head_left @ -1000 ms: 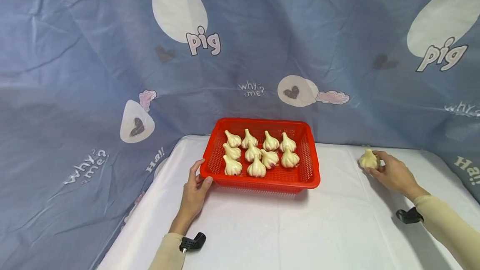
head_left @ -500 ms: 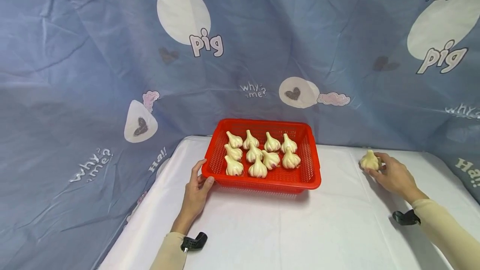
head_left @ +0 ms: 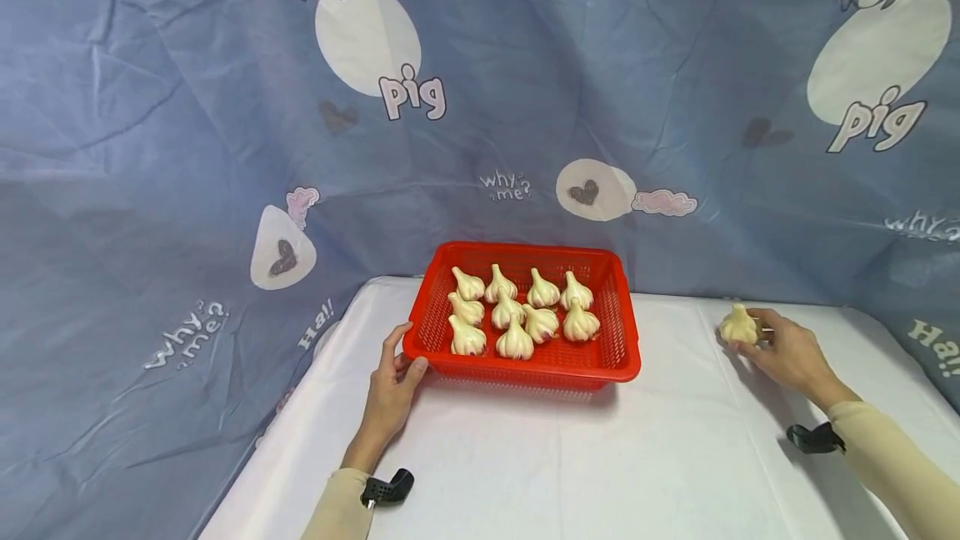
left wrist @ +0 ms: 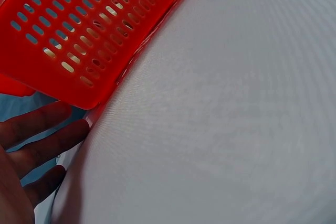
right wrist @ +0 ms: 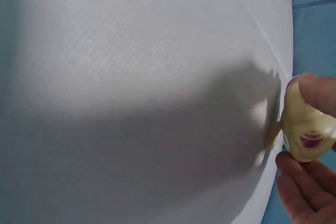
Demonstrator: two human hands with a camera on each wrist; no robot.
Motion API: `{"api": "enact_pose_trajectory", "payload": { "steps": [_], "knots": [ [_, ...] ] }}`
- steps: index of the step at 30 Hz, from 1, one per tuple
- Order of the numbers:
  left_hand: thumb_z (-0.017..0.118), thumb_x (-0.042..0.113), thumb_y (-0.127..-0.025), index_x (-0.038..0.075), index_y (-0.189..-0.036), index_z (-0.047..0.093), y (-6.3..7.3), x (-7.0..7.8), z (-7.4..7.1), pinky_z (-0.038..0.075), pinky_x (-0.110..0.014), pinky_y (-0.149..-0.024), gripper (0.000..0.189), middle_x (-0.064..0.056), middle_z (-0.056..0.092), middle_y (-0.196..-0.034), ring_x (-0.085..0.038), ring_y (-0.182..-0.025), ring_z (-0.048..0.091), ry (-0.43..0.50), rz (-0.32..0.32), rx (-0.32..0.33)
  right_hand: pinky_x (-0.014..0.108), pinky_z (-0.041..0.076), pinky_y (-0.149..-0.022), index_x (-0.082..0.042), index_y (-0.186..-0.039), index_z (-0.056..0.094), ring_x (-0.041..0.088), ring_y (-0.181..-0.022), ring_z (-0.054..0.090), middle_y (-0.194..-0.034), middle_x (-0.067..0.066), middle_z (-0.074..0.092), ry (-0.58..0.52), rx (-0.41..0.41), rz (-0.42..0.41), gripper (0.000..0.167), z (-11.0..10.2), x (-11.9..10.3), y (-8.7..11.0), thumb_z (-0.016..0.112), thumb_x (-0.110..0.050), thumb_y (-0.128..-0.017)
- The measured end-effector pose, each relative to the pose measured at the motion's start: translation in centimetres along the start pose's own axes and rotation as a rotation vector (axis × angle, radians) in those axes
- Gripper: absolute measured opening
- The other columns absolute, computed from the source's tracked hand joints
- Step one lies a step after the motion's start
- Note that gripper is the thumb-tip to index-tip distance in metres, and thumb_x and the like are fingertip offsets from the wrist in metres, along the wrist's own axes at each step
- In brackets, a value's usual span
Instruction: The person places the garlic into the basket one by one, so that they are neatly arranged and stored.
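Note:
A red plastic basket point(head_left: 517, 372) with slotted walls stands on the white table, holding several garlic bulbs point(head_left: 514, 341). At its front left corner my left hand point(head_left: 390, 394) holds the rim, thumb at the front and a finger along the left side. The left wrist view shows three fingers point(left wrist: 50, 148) of that hand beside the basket's lower corner. Far to the right, my right hand point(head_left: 791, 357) pinches a single garlic bulb point(head_left: 738, 326), stem up. In the right wrist view the thumb and fingers hold this bulb point(right wrist: 307, 124) from two sides, its roots close to the tabletop.
A white cloth point(head_left: 555, 465) covers the table. Behind and to the left hangs a blue printed curtain point(head_left: 525, 107), close to the basket's back edge. White tabletop lies between the basket and the right hand. Black straps sit on both wrists.
Both hands keep their places at the basket corner and at the single bulb. The head view has shifted slightly.

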State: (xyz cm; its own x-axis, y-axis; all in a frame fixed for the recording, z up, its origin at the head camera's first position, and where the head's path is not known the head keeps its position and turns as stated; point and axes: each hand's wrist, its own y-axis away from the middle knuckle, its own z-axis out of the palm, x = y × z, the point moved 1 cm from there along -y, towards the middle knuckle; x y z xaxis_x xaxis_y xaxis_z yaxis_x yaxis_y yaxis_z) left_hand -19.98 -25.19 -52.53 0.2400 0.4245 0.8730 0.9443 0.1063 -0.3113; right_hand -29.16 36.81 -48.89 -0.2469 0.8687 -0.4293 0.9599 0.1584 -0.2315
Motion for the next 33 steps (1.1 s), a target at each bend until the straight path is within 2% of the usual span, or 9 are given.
{"api": "enact_pose_trajectory", "payload": {
  "steps": [7,11,16,19,25,26,29,31,33],
  "knots": [
    [0.067,0.02,-0.104,0.029,-0.159,0.039,-0.1,-0.1,0.1,0.054,-0.059,-0.104,0.063,-0.017,0.077,-0.126,-0.033,-0.116,0.075,0.001,0.007,-0.004,0.064,0.052,-0.082,0.009,-0.132,0.062,0.053,-0.096,0.074,-0.119,0.039,0.069,-0.008,0.042,0.004,0.063,-0.5,-0.3,0.1,0.087,-0.028,-0.087],
    [0.067,0.021,-0.104,0.029,-0.159,0.039,-0.1,-0.1,0.1,0.054,-0.06,-0.104,0.063,-0.017,0.077,-0.125,-0.033,-0.116,0.075,-0.003,0.007,-0.004,0.058,0.049,-0.079,0.007,-0.129,0.063,0.05,-0.092,0.076,-0.118,0.038,0.07,-0.026,0.054,-0.001,0.063,-0.9,-0.7,-0.1,0.087,-0.03,-0.085],
    [0.067,0.021,-0.104,0.029,-0.159,0.04,0.0,-0.2,0.2,0.054,-0.06,-0.104,0.062,-0.018,0.077,-0.125,-0.033,-0.116,0.076,-0.001,0.004,-0.006,0.042,0.05,-0.072,0.006,-0.129,0.064,0.046,-0.088,0.077,-0.113,0.036,0.073,-0.041,0.073,-0.015,0.062,-1.4,-1.2,-0.4,0.088,-0.029,-0.084],
    [0.067,0.021,-0.104,0.03,-0.159,0.04,-0.1,-0.2,0.2,0.054,-0.06,-0.104,0.062,-0.017,0.078,-0.124,-0.032,-0.115,0.076,-0.002,0.006,-0.006,0.041,0.052,-0.071,0.007,-0.13,0.064,0.046,-0.09,0.077,-0.112,0.035,0.073,-0.051,0.069,-0.012,0.062,-1.7,-1.6,-0.8,0.087,-0.03,-0.086],
    [0.067,0.02,-0.104,0.03,-0.159,0.04,-0.1,-0.2,0.1,0.055,-0.057,-0.103,0.063,-0.014,0.079,-0.122,-0.029,-0.113,0.077,-0.018,0.012,0.005,0.025,0.05,-0.069,0.005,-0.129,0.064,0.015,-0.083,0.076,-0.109,0.029,0.077,-0.097,0.033,0.032,0.061,-2.7,-3.3,-2.0,0.084,-0.039,-0.091],
    [0.067,0.02,-0.103,0.03,-0.16,0.039,-0.1,-0.2,0.1,0.056,-0.057,-0.102,0.063,-0.015,0.079,-0.122,-0.029,-0.113,0.077,-0.02,0.014,0.005,0.023,0.051,-0.068,0.005,-0.129,0.065,0.014,-0.085,0.076,-0.111,0.03,0.076,-0.11,0.024,0.038,0.061,-2.9,-3.6,-2.2,0.083,-0.04,-0.092],
    [0.067,0.019,-0.103,0.029,-0.16,0.039,0.0,-0.2,0.0,0.056,-0.058,-0.102,0.064,-0.015,0.078,-0.122,-0.03,-0.113,0.077,-0.023,0.02,0.006,0.023,0.052,-0.069,0.004,-0.133,0.063,0.029,-0.095,0.078,-0.117,0.032,0.074,-0.134,-0.01,0.06,0.064,-3.6,-4.8,-2.9,0.079,-0.044,-0.095],
    [0.067,0.018,-0.103,0.028,-0.16,0.04,0.0,-0.2,0.0,0.057,-0.054,-0.102,0.064,-0.015,0.078,-0.122,-0.03,-0.112,0.077,-0.023,0.025,0.009,0.028,0.053,-0.071,0.004,-0.137,0.061,0.043,-0.105,0.075,-0.12,0.033,0.073,-0.134,-0.035,0.072,0.067,-4.1,-5.5,-3.3,0.077,-0.047,-0.096],
    [0.067,0.016,-0.102,0.025,-0.16,0.04,0.1,0.3,0.1,0.057,-0.049,-0.102,0.064,-0.017,0.078,-0.123,-0.032,-0.113,0.077,-0.021,0.017,0.016,0.032,0.054,-0.073,0.003,-0.14,0.059,0.049,-0.111,0.072,-0.122,0.033,0.072,-0.141,-0.073,0.081,0.071,-4.5,-6.3,-3.8,0.074,-0.05,-0.097]
  ]
}}
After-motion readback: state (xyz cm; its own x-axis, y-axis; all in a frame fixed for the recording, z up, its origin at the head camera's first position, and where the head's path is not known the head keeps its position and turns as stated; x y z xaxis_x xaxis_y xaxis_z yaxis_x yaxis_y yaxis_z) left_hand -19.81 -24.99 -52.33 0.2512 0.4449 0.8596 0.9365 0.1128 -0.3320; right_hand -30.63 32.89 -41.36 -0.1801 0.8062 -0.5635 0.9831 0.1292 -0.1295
